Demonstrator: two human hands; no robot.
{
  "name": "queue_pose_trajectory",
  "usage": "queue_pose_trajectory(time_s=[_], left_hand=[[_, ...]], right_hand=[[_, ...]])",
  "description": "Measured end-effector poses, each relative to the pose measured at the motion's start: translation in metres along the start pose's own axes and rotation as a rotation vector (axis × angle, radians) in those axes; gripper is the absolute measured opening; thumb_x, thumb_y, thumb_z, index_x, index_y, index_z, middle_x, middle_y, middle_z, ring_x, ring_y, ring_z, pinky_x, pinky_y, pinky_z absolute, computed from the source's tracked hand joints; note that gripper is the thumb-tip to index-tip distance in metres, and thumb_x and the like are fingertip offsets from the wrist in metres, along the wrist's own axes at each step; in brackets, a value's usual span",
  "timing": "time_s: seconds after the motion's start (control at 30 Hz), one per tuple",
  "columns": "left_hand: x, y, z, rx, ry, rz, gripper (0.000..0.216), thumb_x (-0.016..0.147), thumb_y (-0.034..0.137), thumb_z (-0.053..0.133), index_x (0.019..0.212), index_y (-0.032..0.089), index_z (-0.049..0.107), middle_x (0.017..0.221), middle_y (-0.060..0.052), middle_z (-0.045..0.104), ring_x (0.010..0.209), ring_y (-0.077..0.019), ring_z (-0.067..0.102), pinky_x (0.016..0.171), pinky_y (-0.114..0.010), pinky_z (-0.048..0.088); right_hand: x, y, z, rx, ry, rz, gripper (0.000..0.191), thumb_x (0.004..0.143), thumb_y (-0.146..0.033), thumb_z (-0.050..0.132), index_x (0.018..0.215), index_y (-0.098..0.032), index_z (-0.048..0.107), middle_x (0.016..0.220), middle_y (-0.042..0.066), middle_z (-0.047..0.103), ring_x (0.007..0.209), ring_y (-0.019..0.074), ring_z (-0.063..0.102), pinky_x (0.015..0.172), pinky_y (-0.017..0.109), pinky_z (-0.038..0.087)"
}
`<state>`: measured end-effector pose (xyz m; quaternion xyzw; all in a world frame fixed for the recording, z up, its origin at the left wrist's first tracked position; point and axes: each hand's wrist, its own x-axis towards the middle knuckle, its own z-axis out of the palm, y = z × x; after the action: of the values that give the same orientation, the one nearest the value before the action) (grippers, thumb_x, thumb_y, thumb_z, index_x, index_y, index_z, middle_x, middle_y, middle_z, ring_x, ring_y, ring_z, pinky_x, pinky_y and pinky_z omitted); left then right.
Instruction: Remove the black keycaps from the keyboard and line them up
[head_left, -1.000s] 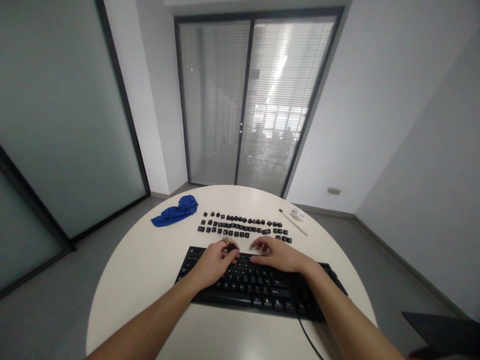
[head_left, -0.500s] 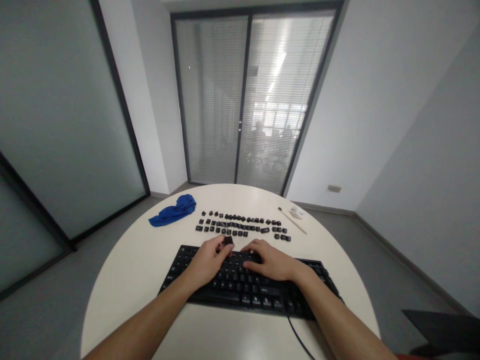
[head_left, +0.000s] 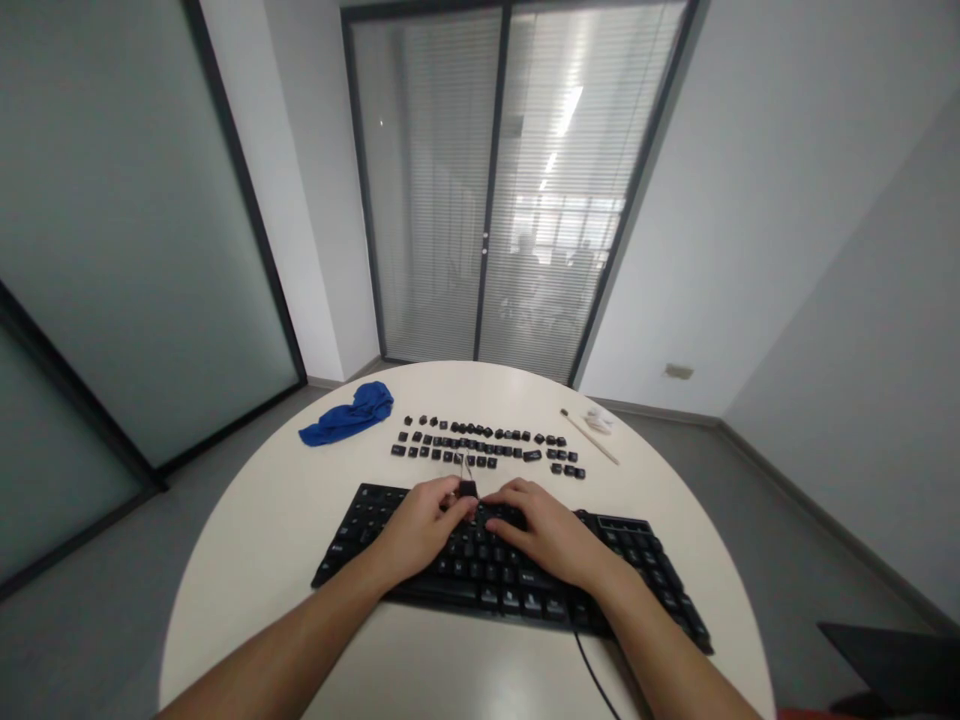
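A black keyboard (head_left: 450, 590) lies in front of me, with both my hands over its back middle part. My left hand (head_left: 424, 522) is closed on a small keycap puller (head_left: 468, 488), a dark handle with thin wire loops that point away from me. Next to it, my right hand (head_left: 541, 530) rests on the keys with thumb and index finger apart; nothing shows between them. The fingertips of both hands almost meet. Behind the keyboard, loose black keycaps (head_left: 470, 461) lie in rows on the table.
The round white table (head_left: 247, 540) carries a crumpled blue cloth (head_left: 349, 415) at the back left. A thin brush (head_left: 592, 438) and a small whitish bundle (head_left: 598, 420) lie at the back right. The keyboard's cable (head_left: 592, 672) runs toward me.
My left hand with the keycap puller has shifted a little to the right, closer to my right hand. The right hand stays about where it was; the view has shifted slightly.
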<state>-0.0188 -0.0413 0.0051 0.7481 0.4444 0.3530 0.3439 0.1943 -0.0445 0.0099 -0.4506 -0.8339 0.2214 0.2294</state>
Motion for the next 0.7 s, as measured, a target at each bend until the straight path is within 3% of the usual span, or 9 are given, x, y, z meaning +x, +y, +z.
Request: queue_pose_trajectory(time_s=[0.7], left_hand=[[-0.0022,0.0052,0.0039,0.076,-0.002,0.054,0.027,0.092,0.032,0.05,0.07,0.018,0.057,0.068,0.0,0.06,0.066,-0.0167,0.053,0.062,-0.026,0.037]], right_hand=[[0.0001,0.001,0.0012,0.018,-0.003,-0.002,0.03,0.09,-0.04,0.059,0.116,-0.026,0.066,0.108,0.005,0.065,0.104,0.0212,0.058,0.095,0.033,0.042]])
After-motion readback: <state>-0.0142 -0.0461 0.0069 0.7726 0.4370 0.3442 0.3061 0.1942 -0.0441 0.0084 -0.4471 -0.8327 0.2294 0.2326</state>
